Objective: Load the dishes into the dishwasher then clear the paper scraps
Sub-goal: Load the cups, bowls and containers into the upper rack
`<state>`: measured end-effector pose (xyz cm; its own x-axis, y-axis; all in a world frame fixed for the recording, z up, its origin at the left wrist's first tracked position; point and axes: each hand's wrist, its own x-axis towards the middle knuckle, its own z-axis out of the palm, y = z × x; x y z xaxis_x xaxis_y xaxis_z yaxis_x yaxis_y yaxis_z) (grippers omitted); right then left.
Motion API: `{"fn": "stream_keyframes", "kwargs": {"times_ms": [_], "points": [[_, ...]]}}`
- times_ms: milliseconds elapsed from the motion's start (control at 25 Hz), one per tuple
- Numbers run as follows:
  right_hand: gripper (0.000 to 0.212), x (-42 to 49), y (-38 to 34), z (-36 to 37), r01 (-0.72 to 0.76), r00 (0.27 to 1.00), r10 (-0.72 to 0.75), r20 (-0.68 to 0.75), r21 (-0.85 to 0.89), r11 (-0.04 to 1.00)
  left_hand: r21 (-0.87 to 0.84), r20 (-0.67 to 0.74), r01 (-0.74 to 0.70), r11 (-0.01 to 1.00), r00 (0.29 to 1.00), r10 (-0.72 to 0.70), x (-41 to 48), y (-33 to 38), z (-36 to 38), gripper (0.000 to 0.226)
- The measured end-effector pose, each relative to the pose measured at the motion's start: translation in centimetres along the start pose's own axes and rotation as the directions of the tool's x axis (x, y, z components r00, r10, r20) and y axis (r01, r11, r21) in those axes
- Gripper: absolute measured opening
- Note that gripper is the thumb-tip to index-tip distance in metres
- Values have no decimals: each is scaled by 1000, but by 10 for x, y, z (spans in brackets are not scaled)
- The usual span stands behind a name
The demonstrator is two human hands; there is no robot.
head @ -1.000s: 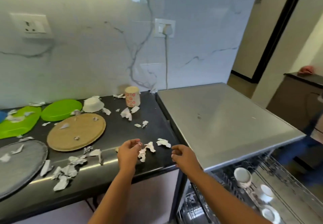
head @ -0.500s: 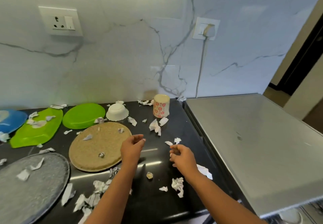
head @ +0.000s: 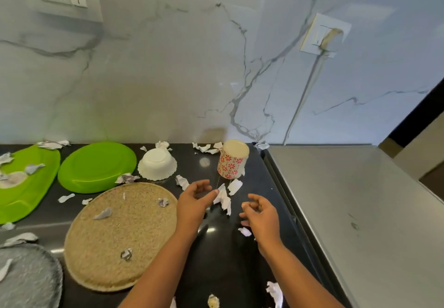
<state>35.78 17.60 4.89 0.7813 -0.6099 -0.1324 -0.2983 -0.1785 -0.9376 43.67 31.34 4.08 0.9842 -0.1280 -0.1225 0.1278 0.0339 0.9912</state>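
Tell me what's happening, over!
Left hand open, fingertips beside paper scraps. Right hand open, empty. Cup, bowl, plates on counter, not loaded.

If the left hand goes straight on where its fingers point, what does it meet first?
Probably the white paper scrap, right at the fingertips of the left hand, before the flowered cup.

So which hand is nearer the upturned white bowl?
Left. The left hand is in front and right of the white bowl; the right hand lies farther right, beyond the left one.
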Motion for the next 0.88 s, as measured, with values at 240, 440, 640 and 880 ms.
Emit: {"fn": "stream_keyframes", "kwargs": {"times_ms": [240, 440, 640, 880], "points": [[46, 67, -28, 0, 6, 1000, -7, 15, 51, 999, 142, 66, -55, 988, 997, 46, 47, 23, 31, 70], [49, 105, -34, 13, 12, 997, -19, 73, 95, 995, 225, 97, -78, 971, 994, 57, 83, 23, 49, 81], [56, 121, -28, 22, -14, 988, -5, 155, 123, 992, 144, 225, -115, 983, 971, 81, 103, 22, 67, 76], [60, 107, -26, 14, -33, 974, -14, 225, 206, 978, 90, 155, -152, 984, 978, 137, 97, 17, 66, 71]]}}
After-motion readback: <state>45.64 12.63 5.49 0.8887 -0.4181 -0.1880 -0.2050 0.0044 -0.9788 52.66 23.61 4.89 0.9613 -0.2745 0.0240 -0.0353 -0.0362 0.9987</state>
